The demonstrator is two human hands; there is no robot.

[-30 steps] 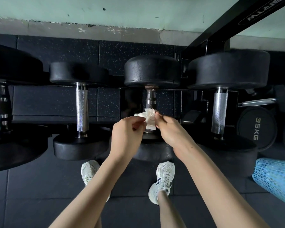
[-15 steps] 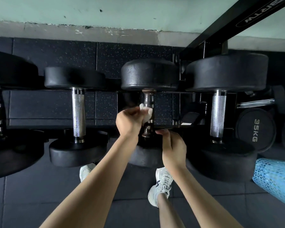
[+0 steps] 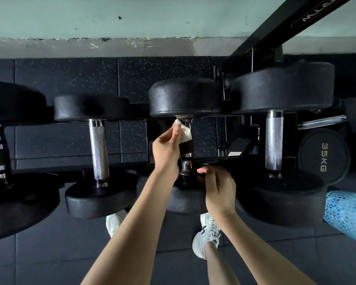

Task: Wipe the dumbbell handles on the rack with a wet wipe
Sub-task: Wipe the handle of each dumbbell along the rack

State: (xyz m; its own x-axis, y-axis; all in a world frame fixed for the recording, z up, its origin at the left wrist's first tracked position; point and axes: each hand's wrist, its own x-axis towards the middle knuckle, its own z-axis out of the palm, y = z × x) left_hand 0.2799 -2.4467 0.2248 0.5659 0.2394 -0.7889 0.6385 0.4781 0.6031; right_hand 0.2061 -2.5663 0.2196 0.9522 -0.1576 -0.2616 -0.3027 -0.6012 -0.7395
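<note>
1. Head view, the setting: pale green wall (image 3: 90,17) above a floor (image 3: 49,254) of dark speckled rubber tiles, with a row of black dumbbells lying across the rack (image 3: 136,119). A slanted black beam (image 3: 275,23) crosses the upper right.
2. Head view, the hands: the left hand (image 3: 167,149) has its fingers curled to press a crumpled white wet wipe (image 3: 185,133) against the upper part of the middle dumbbell's handle (image 3: 187,150), just under the far head (image 3: 183,97). The right hand (image 3: 220,190) sits low beside the handle's near end, fingers loosely curled and nothing visibly in them (whether it touches the near head I cannot tell).
3. Step in hand, as I judge it: this handle is mid-wipe, the wipe at its far end.
4. Next move, as I judge it: draw the wipe down the handle's length towards the near collar, turning the wrist so the underside gets covered too, then shift sideways to a neighbour, either the knurled handle on the left (image 3: 99,149) or the one on the right (image 3: 274,145).
</note>
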